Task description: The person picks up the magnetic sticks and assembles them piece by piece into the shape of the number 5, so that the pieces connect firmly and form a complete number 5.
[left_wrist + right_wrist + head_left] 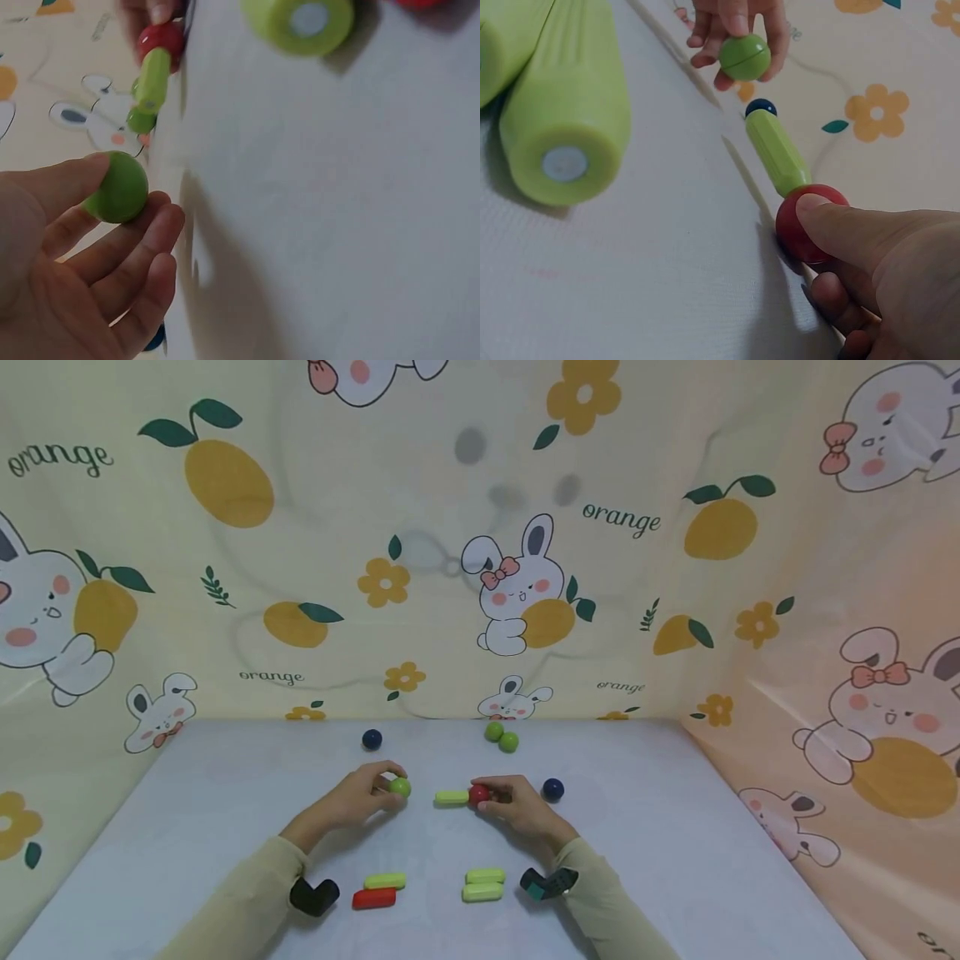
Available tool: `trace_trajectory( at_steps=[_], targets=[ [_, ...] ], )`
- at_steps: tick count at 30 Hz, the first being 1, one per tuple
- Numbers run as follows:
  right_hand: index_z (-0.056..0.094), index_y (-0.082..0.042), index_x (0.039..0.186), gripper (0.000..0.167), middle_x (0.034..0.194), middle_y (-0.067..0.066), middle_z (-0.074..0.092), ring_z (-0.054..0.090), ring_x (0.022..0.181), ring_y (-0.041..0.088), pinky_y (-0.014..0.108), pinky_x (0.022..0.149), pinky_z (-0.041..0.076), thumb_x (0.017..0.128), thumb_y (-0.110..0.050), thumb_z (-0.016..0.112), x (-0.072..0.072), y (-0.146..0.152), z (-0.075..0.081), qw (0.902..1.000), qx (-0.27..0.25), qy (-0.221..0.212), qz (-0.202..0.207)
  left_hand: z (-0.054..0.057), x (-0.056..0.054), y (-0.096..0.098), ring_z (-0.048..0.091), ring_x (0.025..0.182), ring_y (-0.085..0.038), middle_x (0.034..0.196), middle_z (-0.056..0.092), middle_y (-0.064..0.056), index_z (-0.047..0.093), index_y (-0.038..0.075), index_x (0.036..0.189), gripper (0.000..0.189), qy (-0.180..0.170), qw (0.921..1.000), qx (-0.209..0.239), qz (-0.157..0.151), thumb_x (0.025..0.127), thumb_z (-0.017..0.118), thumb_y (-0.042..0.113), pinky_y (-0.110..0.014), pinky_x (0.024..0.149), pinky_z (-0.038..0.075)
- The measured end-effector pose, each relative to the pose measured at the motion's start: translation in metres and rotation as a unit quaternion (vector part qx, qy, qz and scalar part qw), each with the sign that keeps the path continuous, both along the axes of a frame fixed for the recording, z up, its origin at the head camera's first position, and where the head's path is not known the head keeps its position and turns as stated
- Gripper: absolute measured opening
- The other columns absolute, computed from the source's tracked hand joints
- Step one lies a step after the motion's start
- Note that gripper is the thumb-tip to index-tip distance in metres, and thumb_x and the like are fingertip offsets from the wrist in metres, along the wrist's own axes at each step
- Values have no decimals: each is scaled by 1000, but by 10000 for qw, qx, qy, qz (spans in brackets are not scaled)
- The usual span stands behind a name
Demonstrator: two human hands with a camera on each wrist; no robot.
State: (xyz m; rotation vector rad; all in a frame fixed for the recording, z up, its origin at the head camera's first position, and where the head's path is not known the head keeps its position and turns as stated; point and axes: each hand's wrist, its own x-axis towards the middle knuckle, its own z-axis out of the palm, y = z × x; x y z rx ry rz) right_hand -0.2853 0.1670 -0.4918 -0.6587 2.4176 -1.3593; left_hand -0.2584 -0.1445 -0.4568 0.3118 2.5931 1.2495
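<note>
My left hand [365, 797] pinches a green ball [124, 187] between thumb and fingers, raised above the table. Opposite it, my right hand [522, 803] grips a red ball [810, 223] with the thumb across its front. A light green rod [778, 152] sticks out from the red ball toward the left hand, its far end free. In the head view a small gap separates the rod's free end from the green ball. The rod's end facing the left wrist camera shows a small grey spot.
On the white table [225, 793] lie a light green rod [385, 881] beside a red rod [374, 898], and two light green rods [483, 892] at front centre. Two green balls [508, 742] stand at the back. Dark blue balls sit back left [372, 739] and right [553, 789].
</note>
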Motion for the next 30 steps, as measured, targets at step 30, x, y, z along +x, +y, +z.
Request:
trace_trajectory(
  at_steps=[30],
  targets=[
    [61,-11,140,46,134,11,65,58,107,17,20,89,47,95,-12,68,0,-1,0,10000,59,30,-65,4,-2,37,66,105,-21,120,69,-8,64,16,119,25,-108,9978,-583,-286,94,71,18,-44,93,56]
  ],
)
